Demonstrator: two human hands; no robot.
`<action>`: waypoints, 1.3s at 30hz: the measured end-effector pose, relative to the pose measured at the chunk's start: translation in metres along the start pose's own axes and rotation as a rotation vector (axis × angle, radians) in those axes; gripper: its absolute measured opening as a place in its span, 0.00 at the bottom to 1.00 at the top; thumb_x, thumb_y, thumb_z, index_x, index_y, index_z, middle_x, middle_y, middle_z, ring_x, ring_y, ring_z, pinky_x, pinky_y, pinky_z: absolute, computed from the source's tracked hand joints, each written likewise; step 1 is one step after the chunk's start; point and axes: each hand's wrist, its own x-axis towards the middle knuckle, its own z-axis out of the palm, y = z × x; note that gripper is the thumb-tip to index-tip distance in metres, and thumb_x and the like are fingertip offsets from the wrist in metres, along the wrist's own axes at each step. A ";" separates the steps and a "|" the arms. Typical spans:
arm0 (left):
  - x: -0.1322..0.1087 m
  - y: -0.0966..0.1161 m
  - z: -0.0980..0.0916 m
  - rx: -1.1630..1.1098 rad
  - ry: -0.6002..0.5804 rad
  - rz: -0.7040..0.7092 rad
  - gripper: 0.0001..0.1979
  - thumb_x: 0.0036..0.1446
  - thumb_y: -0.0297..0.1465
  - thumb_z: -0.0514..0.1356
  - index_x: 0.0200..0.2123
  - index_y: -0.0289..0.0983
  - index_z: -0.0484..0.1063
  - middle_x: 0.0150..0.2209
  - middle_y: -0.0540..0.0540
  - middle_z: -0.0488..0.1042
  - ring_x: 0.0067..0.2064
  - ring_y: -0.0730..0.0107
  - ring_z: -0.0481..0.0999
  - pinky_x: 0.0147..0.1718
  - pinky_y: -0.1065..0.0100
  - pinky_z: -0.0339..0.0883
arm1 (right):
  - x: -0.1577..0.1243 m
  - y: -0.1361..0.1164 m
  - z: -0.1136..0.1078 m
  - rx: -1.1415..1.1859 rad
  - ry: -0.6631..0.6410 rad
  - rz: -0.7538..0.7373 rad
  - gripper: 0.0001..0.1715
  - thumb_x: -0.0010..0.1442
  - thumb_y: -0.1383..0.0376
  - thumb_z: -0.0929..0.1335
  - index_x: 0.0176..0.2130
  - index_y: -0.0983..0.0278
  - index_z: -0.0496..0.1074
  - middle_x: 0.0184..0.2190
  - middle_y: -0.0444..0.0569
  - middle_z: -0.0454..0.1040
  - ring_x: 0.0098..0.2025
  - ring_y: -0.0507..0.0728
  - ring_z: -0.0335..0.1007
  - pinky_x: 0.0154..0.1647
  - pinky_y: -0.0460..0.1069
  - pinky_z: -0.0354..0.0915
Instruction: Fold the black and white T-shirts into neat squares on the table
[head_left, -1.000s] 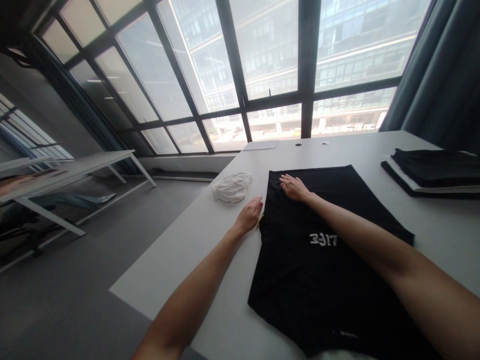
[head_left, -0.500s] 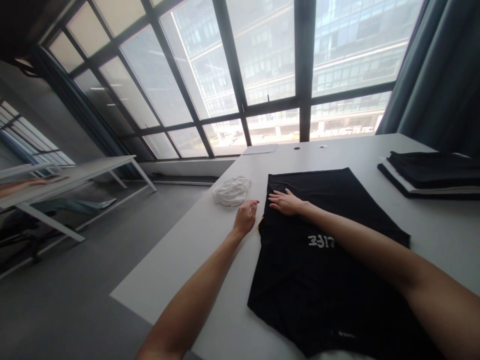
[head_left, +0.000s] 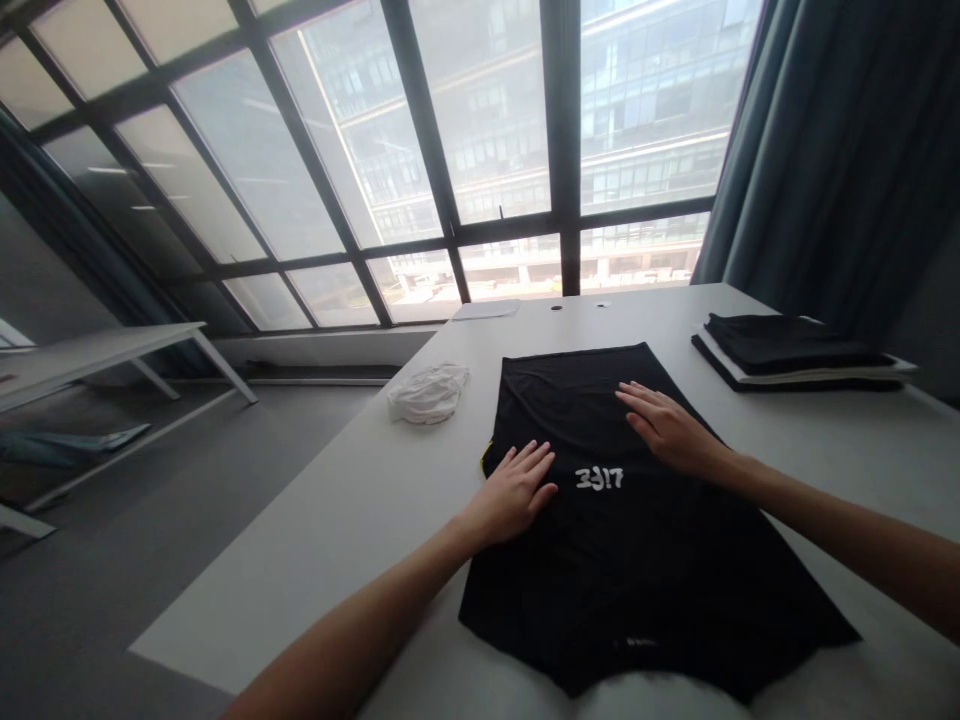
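Note:
A black T-shirt (head_left: 600,560) lies spread on the white table, with white "LIFE" lettering upside down from where I look. Its neckline faces me and its hem points toward the window. My left hand (head_left: 519,490) rests open on the shirt's left side, fingers pointing away just left of the lettering. Across from it, my right hand (head_left: 664,425) is flat on the upper right part, fingers extended toward the middle. Neither hand grips the cloth. A bit of yellow shows at the shirt's left edge.
A crumpled white cloth (head_left: 430,393) lies left of the shirt. At the right stands a stack of folded black and white garments (head_left: 802,350). White paper (head_left: 486,310) lies at the table's far end, below the window. Another white table (head_left: 97,355) stands at the left.
My left hand has moved from beside the shirt's left edge onto the cloth and spread its fingers. My right hand has slid rightward across the shirt. The view has turned somewhat right.

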 end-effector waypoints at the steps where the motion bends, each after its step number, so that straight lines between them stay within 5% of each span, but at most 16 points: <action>1: 0.000 0.003 0.006 0.019 -0.017 -0.004 0.27 0.71 0.43 0.51 0.69 0.44 0.59 0.71 0.43 0.56 0.72 0.55 0.51 0.69 0.45 0.47 | -0.023 0.006 -0.003 -0.026 0.007 0.053 0.33 0.71 0.53 0.55 0.70 0.59 0.58 0.70 0.51 0.57 0.73 0.65 0.47 0.71 0.66 0.50; 5: -0.002 0.001 0.010 0.047 -0.046 -0.018 0.28 0.70 0.45 0.51 0.70 0.46 0.56 0.72 0.44 0.53 0.73 0.56 0.50 0.69 0.46 0.45 | -0.095 0.020 0.003 -0.108 -0.057 0.144 0.38 0.70 0.48 0.56 0.72 0.57 0.52 0.72 0.50 0.52 0.73 0.64 0.45 0.71 0.67 0.51; 8: -0.003 -0.002 0.007 0.083 -0.022 -0.041 0.30 0.70 0.46 0.50 0.71 0.47 0.54 0.72 0.44 0.51 0.73 0.55 0.47 0.69 0.47 0.46 | -0.119 0.021 0.012 -0.138 -0.131 0.159 0.40 0.69 0.45 0.57 0.72 0.58 0.52 0.72 0.52 0.51 0.73 0.65 0.44 0.71 0.67 0.49; 16: -0.007 0.001 0.010 0.169 -0.092 -0.089 0.34 0.70 0.51 0.47 0.73 0.44 0.48 0.74 0.43 0.42 0.74 0.54 0.41 0.69 0.47 0.41 | -0.122 0.009 -0.002 -0.135 -0.094 0.132 0.39 0.70 0.48 0.57 0.73 0.59 0.50 0.73 0.53 0.47 0.74 0.64 0.40 0.72 0.67 0.45; 24: -0.011 0.005 0.004 0.113 -0.111 -0.053 0.36 0.68 0.52 0.49 0.73 0.46 0.47 0.74 0.45 0.44 0.74 0.53 0.41 0.69 0.47 0.41 | -0.136 0.007 -0.003 -0.086 -0.193 0.122 0.38 0.70 0.47 0.57 0.72 0.58 0.52 0.72 0.50 0.49 0.74 0.64 0.42 0.73 0.66 0.45; 30: -0.012 0.003 -0.019 0.110 0.077 -0.122 0.33 0.72 0.48 0.45 0.73 0.39 0.50 0.73 0.43 0.48 0.74 0.59 0.43 0.70 0.53 0.45 | -0.137 0.004 -0.011 -0.084 -0.111 0.093 0.36 0.72 0.53 0.57 0.73 0.58 0.49 0.73 0.51 0.48 0.74 0.63 0.41 0.72 0.67 0.45; 36: -0.019 0.000 0.005 0.133 -0.111 -0.151 0.36 0.69 0.50 0.49 0.72 0.37 0.50 0.73 0.39 0.46 0.74 0.50 0.42 0.69 0.45 0.43 | -0.138 0.005 -0.009 -0.048 -0.180 0.071 0.34 0.71 0.54 0.59 0.72 0.58 0.51 0.72 0.52 0.51 0.74 0.65 0.43 0.71 0.70 0.45; 39: -0.020 0.008 -0.002 0.091 -0.066 -0.134 0.35 0.70 0.47 0.50 0.72 0.38 0.50 0.73 0.39 0.47 0.74 0.51 0.43 0.69 0.45 0.44 | -0.139 0.000 -0.015 -0.031 -0.150 0.032 0.33 0.71 0.56 0.60 0.72 0.57 0.53 0.72 0.51 0.51 0.74 0.65 0.42 0.71 0.70 0.45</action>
